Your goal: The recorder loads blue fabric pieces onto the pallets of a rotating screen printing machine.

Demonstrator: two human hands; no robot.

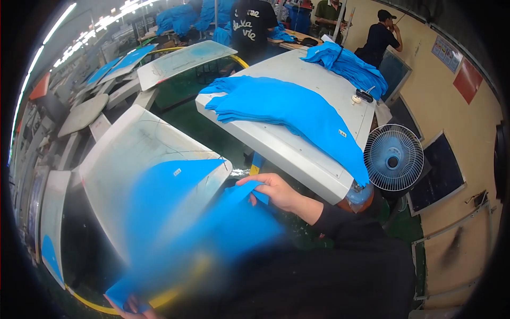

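Note:
My right hand (276, 192) pinches the edge of a blue fabric piece (239, 226) near the corner of a pale flat board. Down at the lower left, my left hand (135, 307) is closed on blue cloth, partly cut off by the picture's rim. The cloth between my hands is smeared by motion. Another stretch of blue fabric (178, 178), with a small white label, lies over the pale board (141, 130). Where that stretch meets the held piece is too blurred to tell.
A stack of blue fabric pieces (281, 103) lies on a white table (265, 66) ahead, with a bundled blue pile (348, 66) farther back. A fan (394, 158) stands at the table's right. More boards (186, 61) sit along a yellow rail (93, 307). Several people work beyond.

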